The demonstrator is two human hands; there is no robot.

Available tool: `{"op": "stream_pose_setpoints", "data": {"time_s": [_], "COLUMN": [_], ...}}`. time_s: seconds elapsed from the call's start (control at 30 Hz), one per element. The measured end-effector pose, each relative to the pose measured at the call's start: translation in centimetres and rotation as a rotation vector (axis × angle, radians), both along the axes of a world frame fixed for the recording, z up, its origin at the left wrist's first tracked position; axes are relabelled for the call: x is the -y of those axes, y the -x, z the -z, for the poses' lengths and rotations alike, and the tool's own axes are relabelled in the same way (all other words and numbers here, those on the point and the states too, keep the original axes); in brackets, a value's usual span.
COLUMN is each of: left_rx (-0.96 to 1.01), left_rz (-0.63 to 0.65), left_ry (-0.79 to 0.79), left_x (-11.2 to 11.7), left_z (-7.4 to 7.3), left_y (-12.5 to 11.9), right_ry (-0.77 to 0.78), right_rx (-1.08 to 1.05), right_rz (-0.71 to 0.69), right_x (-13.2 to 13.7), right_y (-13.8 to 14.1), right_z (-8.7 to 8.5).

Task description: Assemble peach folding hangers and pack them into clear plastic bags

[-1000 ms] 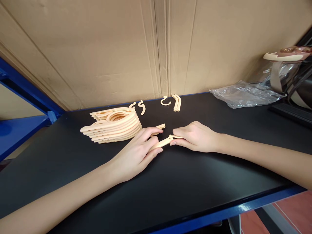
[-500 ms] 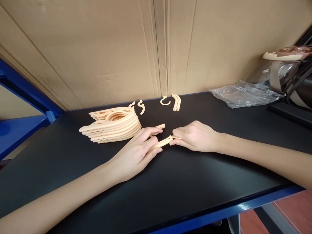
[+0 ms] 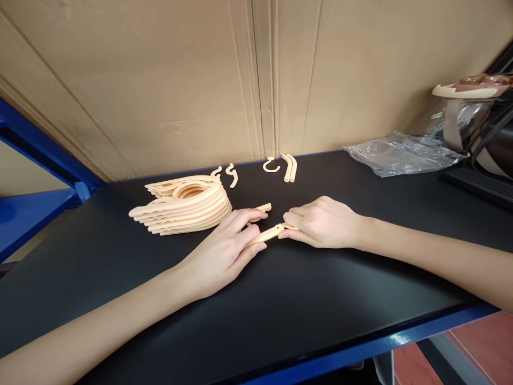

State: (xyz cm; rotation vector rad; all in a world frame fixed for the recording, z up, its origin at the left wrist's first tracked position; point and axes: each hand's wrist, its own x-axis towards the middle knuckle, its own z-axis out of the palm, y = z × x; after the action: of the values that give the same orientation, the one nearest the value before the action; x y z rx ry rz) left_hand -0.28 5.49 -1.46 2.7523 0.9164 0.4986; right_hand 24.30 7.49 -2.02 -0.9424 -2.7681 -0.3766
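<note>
Left hand [image 3: 229, 247] and right hand [image 3: 321, 222] closed on cream pieces [image 3: 266, 235]

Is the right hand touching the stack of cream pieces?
No, the right hand holds a thin cream piece, well apart from the stack to its left.

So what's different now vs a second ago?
Nothing clearly moved, nothing taken hold of or let go; the whole view only shifts slightly. The left hand still grips a hanger part, the right hand still pinches a thin piece at its end. Hanger stack and plastic bag stayed put.
</note>
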Motion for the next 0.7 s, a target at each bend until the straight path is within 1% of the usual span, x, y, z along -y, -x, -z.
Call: {"op": "stream_pose_setpoints", "data": {"time_s": [0.2,0.33,0.7], "left_rx": [-0.001,0.003,-0.004], "left_rz": [-0.002,0.001,0.015], "left_ry": [-0.003,-0.008,-0.016], "left_x": [0.05,0.02,0.05], "left_z": [-0.22,-0.14,-0.14], "left_y": [0.03,0.01,-0.02], "right_ry": [-0.008,0.018,0.003], "right_rx": [-0.006,-0.019,-0.006], "right_rz": [-0.006,-0.011,-0.010], "right_x": [-0.04,-0.01,0.11], "right_y": [0.04,0.10,0.02], "right_z": [0.07,0.08,0.05]}}
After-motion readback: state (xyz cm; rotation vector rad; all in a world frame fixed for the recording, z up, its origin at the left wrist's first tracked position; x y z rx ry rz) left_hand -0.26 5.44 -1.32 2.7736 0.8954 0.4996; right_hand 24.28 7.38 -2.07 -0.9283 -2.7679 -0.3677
